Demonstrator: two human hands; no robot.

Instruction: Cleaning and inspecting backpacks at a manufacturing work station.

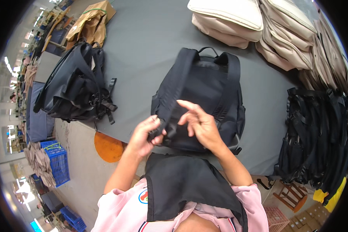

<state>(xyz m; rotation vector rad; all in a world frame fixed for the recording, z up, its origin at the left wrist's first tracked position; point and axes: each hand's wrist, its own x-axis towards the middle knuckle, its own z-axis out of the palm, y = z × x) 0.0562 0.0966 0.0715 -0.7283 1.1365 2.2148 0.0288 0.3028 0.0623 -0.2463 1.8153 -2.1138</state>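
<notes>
Left fingers (154,123) grasp a black strap (169,133); right fingers (187,105) are released above the backpack (208,81). Black bag (73,89) left, cream bags (228,23) upper right, black bundle (305,135) right edge.

The surface (139,58) was found to be plain grey. A black backpack (209,87) lay near its front edge, shoulder straps (234,73) uppermost, top handle (208,48) pointing away from the front. A second dark backpack (75,87) sat at the left edge, with a brown paper bag (92,25) just behind it. Cream bags (226,19) were stacked toward the far right; black bags (311,131) were piled along the right edge.
</notes>
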